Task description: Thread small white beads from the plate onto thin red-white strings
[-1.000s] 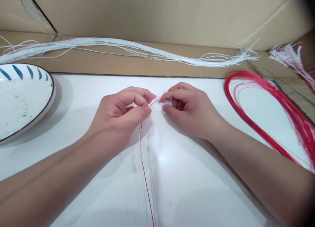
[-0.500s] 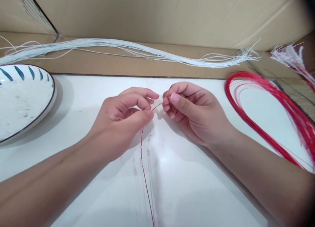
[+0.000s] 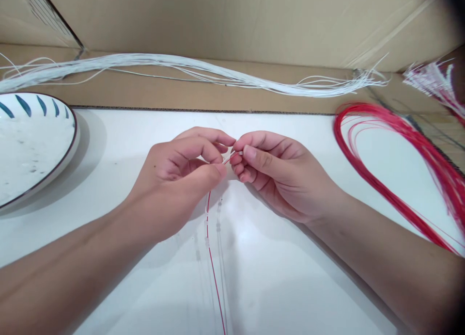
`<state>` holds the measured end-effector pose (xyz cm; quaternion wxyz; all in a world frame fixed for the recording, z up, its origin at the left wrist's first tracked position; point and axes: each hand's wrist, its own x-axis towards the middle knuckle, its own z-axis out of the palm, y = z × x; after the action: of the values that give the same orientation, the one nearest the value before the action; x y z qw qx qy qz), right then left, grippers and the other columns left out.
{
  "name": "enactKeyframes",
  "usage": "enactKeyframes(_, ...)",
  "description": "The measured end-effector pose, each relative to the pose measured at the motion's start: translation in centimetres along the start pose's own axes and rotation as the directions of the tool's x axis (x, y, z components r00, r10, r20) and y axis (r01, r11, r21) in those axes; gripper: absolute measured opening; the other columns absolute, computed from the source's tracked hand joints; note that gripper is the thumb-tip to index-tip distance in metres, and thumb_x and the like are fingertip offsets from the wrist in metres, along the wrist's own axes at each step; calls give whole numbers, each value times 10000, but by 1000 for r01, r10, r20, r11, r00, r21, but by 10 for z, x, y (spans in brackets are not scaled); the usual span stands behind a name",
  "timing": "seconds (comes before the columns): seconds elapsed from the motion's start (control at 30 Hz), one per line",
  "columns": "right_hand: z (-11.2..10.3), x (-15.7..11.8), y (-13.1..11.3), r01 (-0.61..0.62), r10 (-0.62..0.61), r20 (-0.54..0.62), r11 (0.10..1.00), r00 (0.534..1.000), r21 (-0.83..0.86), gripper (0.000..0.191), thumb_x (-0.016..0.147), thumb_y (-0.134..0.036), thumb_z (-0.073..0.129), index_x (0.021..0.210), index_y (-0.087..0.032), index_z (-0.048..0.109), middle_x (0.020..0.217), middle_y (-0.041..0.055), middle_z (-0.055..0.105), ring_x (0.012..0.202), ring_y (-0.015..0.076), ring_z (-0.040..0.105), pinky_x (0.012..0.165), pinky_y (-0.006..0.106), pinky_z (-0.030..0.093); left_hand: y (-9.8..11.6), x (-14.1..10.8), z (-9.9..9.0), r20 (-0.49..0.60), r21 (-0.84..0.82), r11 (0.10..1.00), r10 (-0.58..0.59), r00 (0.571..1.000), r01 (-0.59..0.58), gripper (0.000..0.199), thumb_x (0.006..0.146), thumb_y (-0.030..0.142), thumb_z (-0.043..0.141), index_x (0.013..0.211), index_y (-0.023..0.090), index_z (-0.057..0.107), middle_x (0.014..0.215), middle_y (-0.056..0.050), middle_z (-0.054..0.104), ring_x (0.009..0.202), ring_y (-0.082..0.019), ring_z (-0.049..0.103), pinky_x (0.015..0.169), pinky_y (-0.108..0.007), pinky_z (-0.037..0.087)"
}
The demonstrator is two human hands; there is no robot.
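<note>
Between thumb and fingers, my left hand (image 3: 189,167) pinches a thin red wire (image 3: 215,272), close to its upper end. The wire hangs below that hand toward the bottom edge, with small clear pieces on it, and a whitish strand lies beside its tip. My right hand (image 3: 279,167) has its thumb and index finger closed on a tiny clear piece (image 3: 240,153) at the wire's end. That piece is too small to name surely; it looks like a bead or short sleeve. The fingertips of both hands nearly meet.
A white plate (image 3: 36,153) with blue leaf marks and a dark rim stands at left. Behind, a bundle of white wires (image 3: 152,59) lies along cardboard (image 3: 232,24). At right is a looped bundle of red wires (image 3: 366,175), with white-tipped strands (image 3: 428,83) beyond.
My right hand has moved left, closer to my left hand, and the tiny clear piece now shows at the wire's end. My left hand stays almost in place.
</note>
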<state>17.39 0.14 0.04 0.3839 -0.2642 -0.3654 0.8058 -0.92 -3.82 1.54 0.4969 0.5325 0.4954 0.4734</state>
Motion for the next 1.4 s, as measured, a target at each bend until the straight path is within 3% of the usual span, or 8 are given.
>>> enactKeyframes(0.43, 2, 0, 2, 27, -28, -15, 998, 999, -54, 68, 852, -227, 824, 841, -176, 780, 767, 2, 737, 668, 65, 672, 649, 166, 589, -1, 0, -1, 10, 16, 1000, 1, 1000, -1, 217, 807, 157, 712, 602, 207, 659, 1117, -11, 707, 1041, -210, 656, 901, -308, 544)
enactKeyframes(0.73, 2, 0, 2, 39, -40, -15, 998, 999, -53, 63, 855, -213, 820, 837, -167, 781, 756, 5, 741, 671, 63, 674, 635, 157, 576, -2, 0, -2, 36, -3, 1000, 2, 999, -2, 221, 823, 132, 700, 618, 211, 674, 1125, 8, 697, 1050, -168, 648, 902, -262, 524)
enactKeyframes(1.17, 2, 0, 3, 48, -51, -26, 994, 998, -99, 87, 863, -247, 815, 838, -177, 770, 759, 7, 740, 670, 79, 670, 642, 200, 570, -1, 1, 0, 19, 36, 999, -8, 1000, 8, 193, 798, 161, 707, 613, 206, 673, 1132, -19, 709, 1050, -211, 659, 890, -301, 550)
enactKeyframes(1.3, 2, -1, 6, 94, -99, -31, 984, 995, -150, 68, 891, -232, 784, 851, -182, 761, 776, 12, 745, 697, 88, 681, 656, 213, 574, 0, 1, 1, 10, 31, 999, -11, 1000, 10, 199, 789, 141, 696, 602, 207, 677, 1108, 1, 706, 1026, -179, 659, 848, -252, 544)
enactKeyframes(1.4, 4, -3, 7, 179, -204, -65, 944, 977, -276, 37, 903, -232, 770, 897, -201, 751, 796, 12, 750, 712, 106, 695, 689, 247, 598, 1, 0, 1, 3, 53, 999, -4, 1000, 4, 207, 796, 143, 690, 601, 210, 685, 1098, 6, 707, 1038, -169, 654, 830, -220, 543)
